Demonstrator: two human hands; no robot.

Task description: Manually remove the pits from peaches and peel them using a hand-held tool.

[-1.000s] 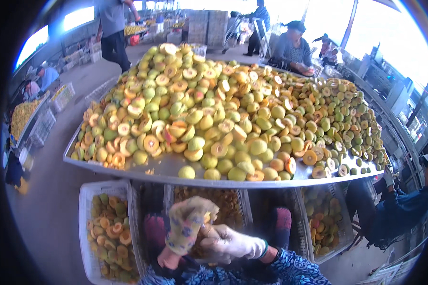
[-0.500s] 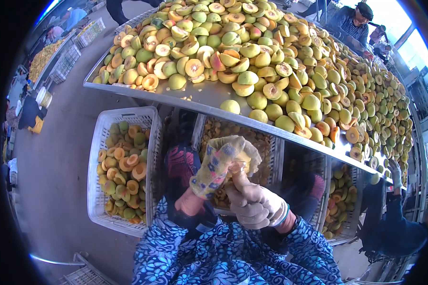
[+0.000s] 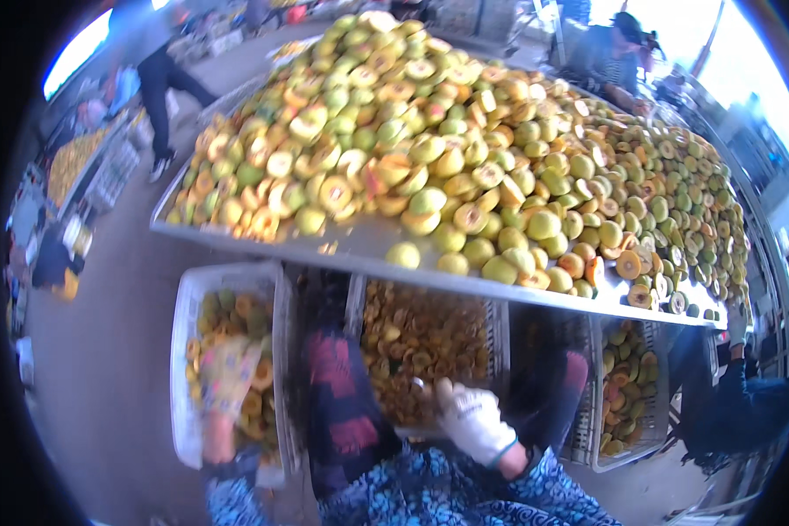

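Note:
My left hand [image 3: 228, 373], in a patterned cloth glove, is over the white left crate [image 3: 182, 368] of pitted yellow-green peach halves [image 3: 259, 403]. Motion smears its fingers, so I cannot tell whether it holds anything. My right hand [image 3: 478, 422], in a whitish glove, is closed above the middle crate [image 3: 500, 351]. A small shiny metal tool [image 3: 419, 384] sticks out from its fingers; its exact kind is unclear. Brown-yellow pits and scraps [image 3: 425, 337] fill that middle crate, which sits between my knees.
A metal table [image 3: 359, 250] in front bears a large heap of halved peaches [image 3: 465, 167]. Another crate of halves [image 3: 627, 386] stands to the right. A co-worker's sleeve [image 3: 736, 412] shows at far right. People stand behind the heap, and someone walks at upper left.
My hands, together around a peach piece before, have parted. The left has swung out over the left crate; the right has moved slightly down. The view has tilted upward.

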